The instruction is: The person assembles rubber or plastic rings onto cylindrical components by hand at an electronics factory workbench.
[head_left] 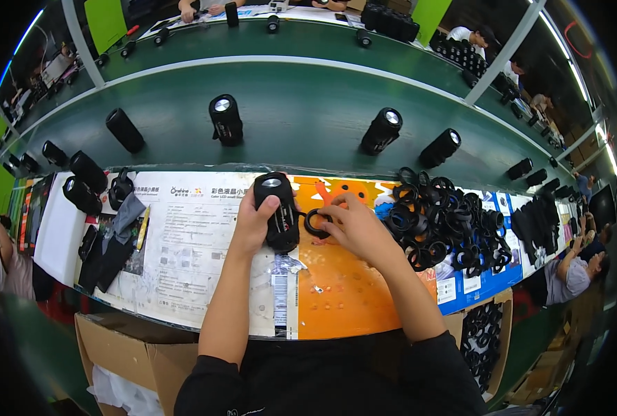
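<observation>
**Fitting a ring beside an upright cylinder at the bench's near edge**

Steadying a black cylindrical speaker with the left hand, the person keeps it standing on end near the middle of the bench, its silvery cap facing up; the fingers wrap its side, clamped on it so it cannot tip. The right hand pinches a black ring between thumb and fingertips, held just beside the speaker's flank, close enough to touch it (whether it is already attached cannot be told). A heap of black rings lies within easy reach toward the bench's right end. Flattened cardboard sheets cover the bench as a work surface: a white printed one on the left, an orange one under the hands, a blue one further right. An open brown carton sits below the near right edge holding more rings. Finished-looking cylinders stand spaced along the green conveyor beyond the far edge.
</observation>
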Tool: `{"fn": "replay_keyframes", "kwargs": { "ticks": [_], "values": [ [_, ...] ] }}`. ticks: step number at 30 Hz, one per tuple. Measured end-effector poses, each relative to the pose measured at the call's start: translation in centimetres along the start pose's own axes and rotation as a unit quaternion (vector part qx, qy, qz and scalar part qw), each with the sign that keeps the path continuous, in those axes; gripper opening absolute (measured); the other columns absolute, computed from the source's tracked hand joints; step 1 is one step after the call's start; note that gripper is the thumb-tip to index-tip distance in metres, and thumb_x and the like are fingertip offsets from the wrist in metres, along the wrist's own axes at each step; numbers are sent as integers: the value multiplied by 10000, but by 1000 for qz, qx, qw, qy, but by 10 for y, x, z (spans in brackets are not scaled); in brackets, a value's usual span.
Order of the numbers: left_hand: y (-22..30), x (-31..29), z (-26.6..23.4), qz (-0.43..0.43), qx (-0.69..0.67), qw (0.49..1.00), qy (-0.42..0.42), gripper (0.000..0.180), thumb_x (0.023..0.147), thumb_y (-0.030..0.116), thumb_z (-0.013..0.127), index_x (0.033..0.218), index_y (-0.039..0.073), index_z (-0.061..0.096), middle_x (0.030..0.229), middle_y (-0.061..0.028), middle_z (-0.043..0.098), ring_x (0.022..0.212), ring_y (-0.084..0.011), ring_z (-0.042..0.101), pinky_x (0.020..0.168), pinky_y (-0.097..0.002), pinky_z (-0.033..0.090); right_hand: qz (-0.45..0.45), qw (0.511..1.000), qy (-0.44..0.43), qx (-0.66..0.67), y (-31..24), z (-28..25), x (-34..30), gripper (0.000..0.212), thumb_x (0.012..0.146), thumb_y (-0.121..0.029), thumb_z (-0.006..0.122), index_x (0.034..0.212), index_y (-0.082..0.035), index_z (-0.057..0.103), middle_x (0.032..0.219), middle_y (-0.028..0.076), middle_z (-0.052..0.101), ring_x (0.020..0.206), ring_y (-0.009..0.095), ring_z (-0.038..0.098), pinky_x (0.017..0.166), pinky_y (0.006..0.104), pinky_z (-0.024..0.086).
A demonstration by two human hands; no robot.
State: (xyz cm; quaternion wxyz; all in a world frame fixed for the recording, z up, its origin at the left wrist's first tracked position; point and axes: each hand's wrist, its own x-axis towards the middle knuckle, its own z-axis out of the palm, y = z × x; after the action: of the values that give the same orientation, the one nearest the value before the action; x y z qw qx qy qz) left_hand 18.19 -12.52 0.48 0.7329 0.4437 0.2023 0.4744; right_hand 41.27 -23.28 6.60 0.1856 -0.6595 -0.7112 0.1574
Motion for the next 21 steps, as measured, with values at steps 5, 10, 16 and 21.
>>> {"fn": "replay_keyframes", "kwargs": {
  "ticks": [5, 10, 16, 21],
  "values": [
    [3, 1, 5, -1, 6, 1000, -9, 632, 1010, 343, 855, 1466, 4, 577, 1164, -123, 748, 1014, -243, 788, 907, -368, 668, -51, 995, -61, 65, 5, -1, -2, 197, 1025, -152, 790, 1187, -53, 844, 1396, 162, 631, 1142, 330, 738, 1034, 429, 599],
    [4, -1, 6, 4, 21, 1000, -19, 668, 988, 369, 873, 1462, 24, 553, 1179, -128, 743, 995, -260, 789, 911, -389, 663, -112, 993, -28, 29, 8, -4, 2, 146, 1014, -125, 783, 1107, -27, 837, 1457, 162, 628, 1189, 359, 715, 1069, 462, 574],
    [-4, -4, 3, 18, 112, 993, -31, 723, 951, 372, 890, 1490, 25, 555, 1175, -131, 749, 985, -259, 794, 886, -380, 671, -42, 962, 45, 264, -6, -50, 34, 151, 1037, -112, 756, 1115, 15, 781, 1456, 178, 752, 1311, 355, 707, 1135, 430, 540],
    [0, -3, -1, -15, 56, 998, -26, 764, 945, 472, 907, 1439, 2, 563, 1161, -145, 755, 994, -277, 795, 921, -421, 666, -102, 993, -32, 58, 12, -24, 34, 163, 1038, -153, 757, 1080, 1, 791, 1343, 201, 770, 1262, 415, 686, 1139, 479, 523]
  ]
}}
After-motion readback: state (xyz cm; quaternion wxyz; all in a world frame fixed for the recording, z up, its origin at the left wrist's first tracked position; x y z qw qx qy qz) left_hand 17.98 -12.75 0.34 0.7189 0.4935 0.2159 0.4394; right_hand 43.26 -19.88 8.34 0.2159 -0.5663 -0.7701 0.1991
